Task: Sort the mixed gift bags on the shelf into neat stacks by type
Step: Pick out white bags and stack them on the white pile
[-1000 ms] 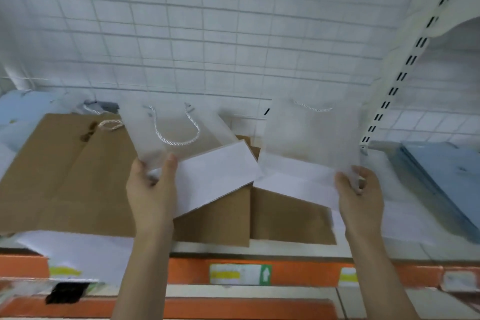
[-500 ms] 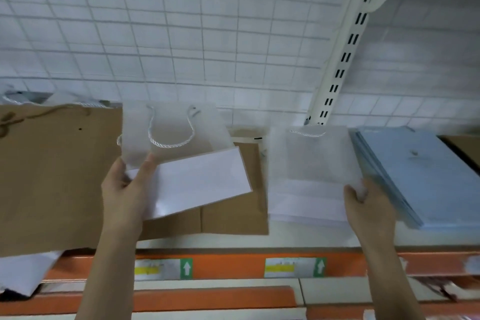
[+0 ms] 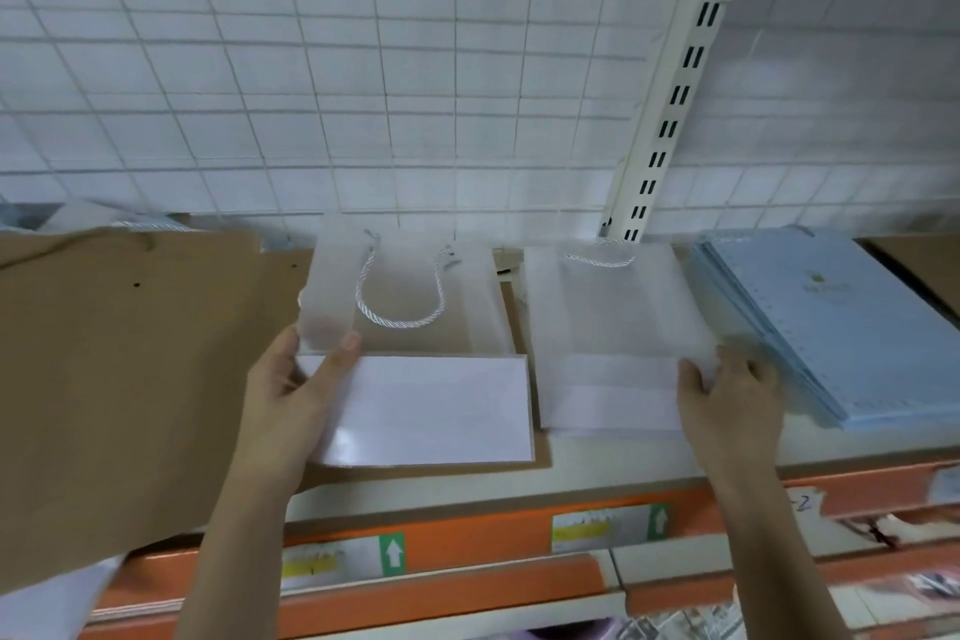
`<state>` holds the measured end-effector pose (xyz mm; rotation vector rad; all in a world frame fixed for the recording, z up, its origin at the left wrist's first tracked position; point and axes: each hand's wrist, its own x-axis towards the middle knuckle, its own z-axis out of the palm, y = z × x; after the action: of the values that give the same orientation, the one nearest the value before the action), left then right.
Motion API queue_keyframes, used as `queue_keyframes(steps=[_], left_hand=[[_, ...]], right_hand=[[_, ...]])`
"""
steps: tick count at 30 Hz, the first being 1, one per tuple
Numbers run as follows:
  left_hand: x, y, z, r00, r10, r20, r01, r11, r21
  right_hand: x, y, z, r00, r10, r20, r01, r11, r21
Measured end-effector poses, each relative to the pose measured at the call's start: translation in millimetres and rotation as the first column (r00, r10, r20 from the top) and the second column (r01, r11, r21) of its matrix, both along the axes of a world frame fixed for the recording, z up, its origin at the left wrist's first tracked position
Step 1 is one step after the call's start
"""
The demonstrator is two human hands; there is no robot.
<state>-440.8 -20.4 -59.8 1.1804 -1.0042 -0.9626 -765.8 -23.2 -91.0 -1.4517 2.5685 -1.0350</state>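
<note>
Overhead, a white wire grid panel (image 3: 363,68) fills the back of the shelf (image 3: 597,468), with a slotted white upright (image 3: 670,104) rising at the right. Brown paper bags (image 3: 119,379) lie flat across the left part of the shelf, the biggest one hanging out past the orange front edge (image 3: 483,530). At the right a stack of pale blue bags (image 3: 841,322) lies flat, fanned a little at its left edge. Between brown and blue sit two frosted see-through bags. The left frosted bag (image 3: 415,353) rests on top of a brown bag, its twisted white cord handle (image 3: 400,312) looping down over its face and a white card showing in its lower half. The right frosted bag (image 3: 608,333) lies just beside it on the bare shelf, close against the blue stack, and it is blurred. The left hand (image 3: 291,395) grips the left bag's near left corner, thumb on top and fingers curled underneath. The right hand (image 3: 727,395) holds the right bag's near right corner, fingers curled over its edge. Price labels with green arrows (image 3: 660,520) sit on the orange edge.
</note>
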Motion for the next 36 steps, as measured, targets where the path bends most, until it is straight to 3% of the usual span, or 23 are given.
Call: queue_keyframes(steps=[6, 13, 16, 20, 22, 26, 30, 33, 36], left_hand=[[-17.5, -2.0, 9.9, 0.999, -0.030, -0.015, 0.030, 1.000, -0.001], [-84.5, -8.7, 12.0, 0.992, -0.121, -0.037, 0.123, 0.992, 0.038], [-123.4, -17.4, 6.1, 0.987, -0.161, -0.004, 0.161, 0.983, 0.094], [-166.9, -27.1, -3.6, 0.994, -0.101, 0.036, 0.096, 0.990, 0.106], [-178.1, -31.2, -7.7, 0.985, -0.070, 0.155, 0.055, 0.993, 0.104], [-190.4, -36.9, -20.8, 0.855, 0.007, 0.519, -0.032, 0.999, 0.040], [-200.5, -34.9, -34.3, 0.605, 0.067, 0.793, -0.123, 0.992, 0.010], [-200.9, -32.0, -31.9, 0.469, 0.113, 0.876, -0.096, 0.992, -0.076], [-191.0, -24.3, -23.3, 0.390, 0.228, 0.892, -0.114, 0.973, -0.199]], right_hand=[[-7.7, 1.8, -1.6, 1.000, 0.001, 0.011, -0.001, 1.000, 0.008], [-35.3, 3.1, 8.7, 0.992, 0.105, 0.076, -0.098, 0.991, -0.087], [-50.4, 1.8, 10.9, 0.989, 0.115, 0.088, -0.106, 0.990, -0.096], [-68.1, 0.1, 5.6, 0.984, 0.150, 0.097, -0.142, 0.986, -0.082], [-75.3, -0.5, 3.3, 0.979, 0.173, 0.109, -0.165, 0.983, -0.079], [-81.1, -2.5, 2.1, 0.972, 0.189, 0.143, -0.177, 0.980, -0.089], [-80.3, -4.8, 2.1, 0.970, 0.222, 0.102, -0.211, 0.972, -0.108], [-75.3, -4.3, 7.5, 0.966, 0.243, 0.087, -0.230, 0.963, -0.137], [-65.0, -4.7, 14.0, 0.956, 0.287, 0.055, -0.273, 0.945, -0.177]])
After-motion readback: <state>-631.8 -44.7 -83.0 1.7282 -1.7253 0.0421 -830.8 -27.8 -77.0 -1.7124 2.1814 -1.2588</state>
